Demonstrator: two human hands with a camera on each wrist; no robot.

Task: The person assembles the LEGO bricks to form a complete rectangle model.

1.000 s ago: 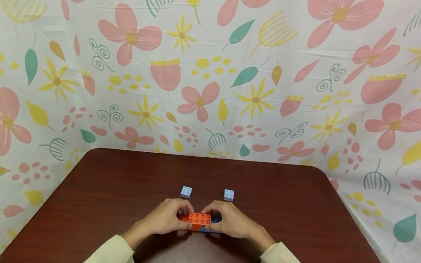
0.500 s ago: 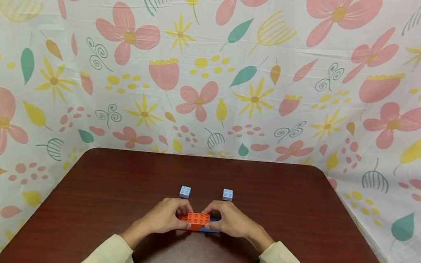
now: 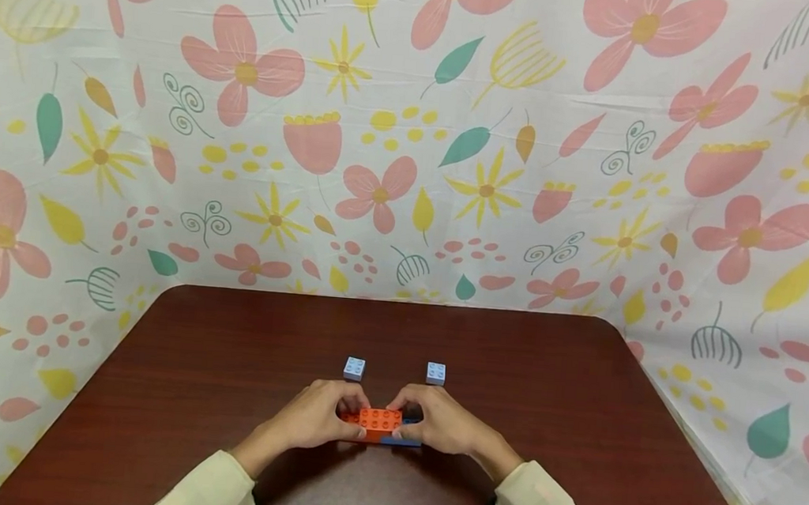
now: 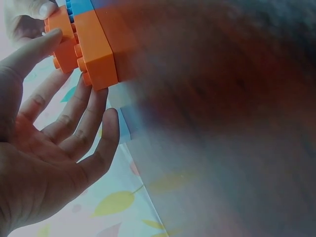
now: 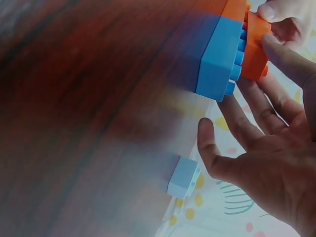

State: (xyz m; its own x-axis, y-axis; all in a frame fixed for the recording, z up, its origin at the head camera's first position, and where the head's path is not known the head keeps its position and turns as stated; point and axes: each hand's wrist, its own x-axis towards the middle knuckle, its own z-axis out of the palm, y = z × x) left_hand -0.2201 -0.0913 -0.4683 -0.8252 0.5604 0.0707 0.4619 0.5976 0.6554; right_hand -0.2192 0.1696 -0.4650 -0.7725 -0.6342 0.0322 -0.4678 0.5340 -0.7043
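An orange toy building brick sits above the seam of two bricks on the table, a second orange brick on the left and a blue brick on the right. Studs of the lower bricks show below the upper one in both wrist views. My left hand pinches the upper brick's left end between thumb and fingers. At its right end, my right hand pinches it the same way. Thumbs are on the near side, fingertips on the far side. The hands partly cover the lower bricks in the head view.
Two small light blue bricks, one at left and one at right, lie just beyond the hands. The dark wooden table ends at a floral cloth behind and at both sides.
The head view has shifted slightly, so everything appears a little further left. Both hands keep the same hold on the upper orange brick.
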